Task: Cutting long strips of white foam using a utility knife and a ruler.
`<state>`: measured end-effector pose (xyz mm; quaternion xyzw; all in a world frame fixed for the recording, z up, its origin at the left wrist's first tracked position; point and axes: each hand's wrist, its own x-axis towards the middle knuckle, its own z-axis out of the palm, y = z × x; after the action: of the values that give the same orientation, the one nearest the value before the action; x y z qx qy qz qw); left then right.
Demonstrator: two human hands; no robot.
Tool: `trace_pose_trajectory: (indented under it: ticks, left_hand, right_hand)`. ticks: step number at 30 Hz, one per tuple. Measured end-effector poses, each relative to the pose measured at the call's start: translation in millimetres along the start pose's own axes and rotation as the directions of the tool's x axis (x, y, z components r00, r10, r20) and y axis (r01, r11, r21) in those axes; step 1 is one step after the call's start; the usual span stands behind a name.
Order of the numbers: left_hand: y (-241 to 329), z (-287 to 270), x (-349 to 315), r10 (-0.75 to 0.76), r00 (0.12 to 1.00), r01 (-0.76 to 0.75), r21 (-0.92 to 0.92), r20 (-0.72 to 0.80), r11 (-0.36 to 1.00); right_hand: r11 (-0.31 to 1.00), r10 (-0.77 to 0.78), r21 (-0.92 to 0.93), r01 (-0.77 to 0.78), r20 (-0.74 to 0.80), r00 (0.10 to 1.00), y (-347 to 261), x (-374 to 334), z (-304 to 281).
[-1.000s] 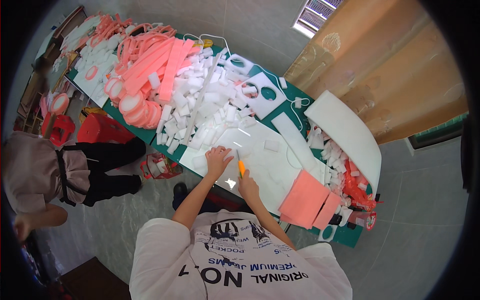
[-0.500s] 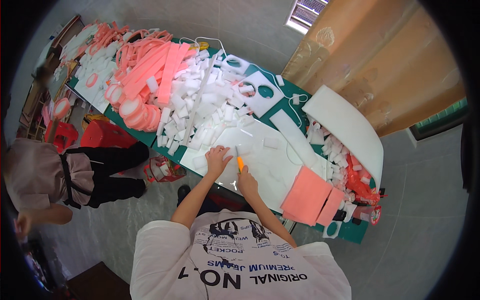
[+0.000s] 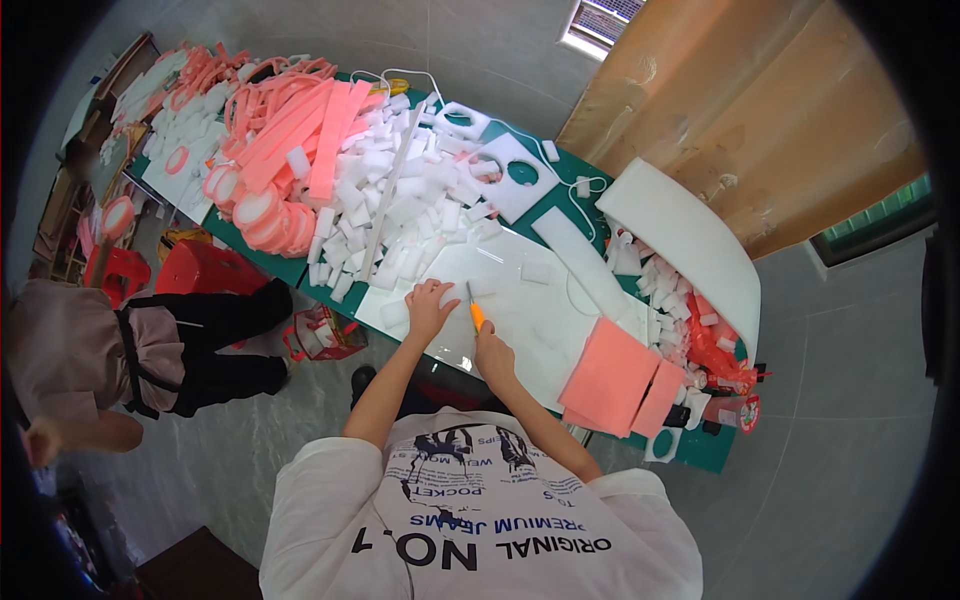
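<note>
My right hand grips an orange utility knife, its blade pointing away from me. The blade tip is beside a small white foam block, which the fingers of my left hand hold against the glossy white board. Part of that block is hidden by my fingers. Another white foam block lies on the board, to the right of the blade and farther off.
A heap of white foam blocks and coral foam strips covers the table's left side. Coral foam sheets lie at the right, near a large curved white foam piece. Another person stands at the left.
The knife has shifted slightly left, its blade nearer my left hand. The whole view has moved a little. My left hand stays at the foam block.
</note>
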<state>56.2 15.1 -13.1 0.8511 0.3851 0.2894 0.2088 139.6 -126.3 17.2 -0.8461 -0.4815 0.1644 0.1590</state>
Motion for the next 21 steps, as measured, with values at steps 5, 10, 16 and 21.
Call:
trace_pose_trajectory:
  ticks: [5,10,16,21]
  left_hand:
    - [-2,1,-5,-0.027,0.999,0.025,0.053,0.035,0.998]
    - [-1,-3,-7,-0.022,0.999,0.021,0.027,0.049,0.999]
    - [-5,-22,-4,0.038,0.998,-0.039,0.032,0.049,0.999]
    - [-22,-38,-18,0.092,0.996,-0.091,0.122,-0.005,0.988]
  right_hand:
    - [0.993,0.071,-0.106,-0.059,0.104,0.992,5,-11,4]
    - [0.998,0.050,-0.026,-0.051,-0.032,0.998,9,9,4]
    - [0.995,0.101,0.017,-0.100,-0.037,0.994,5,0,-21]
    - [0.992,0.058,0.108,-0.057,-0.007,0.998,-26,5,-36]
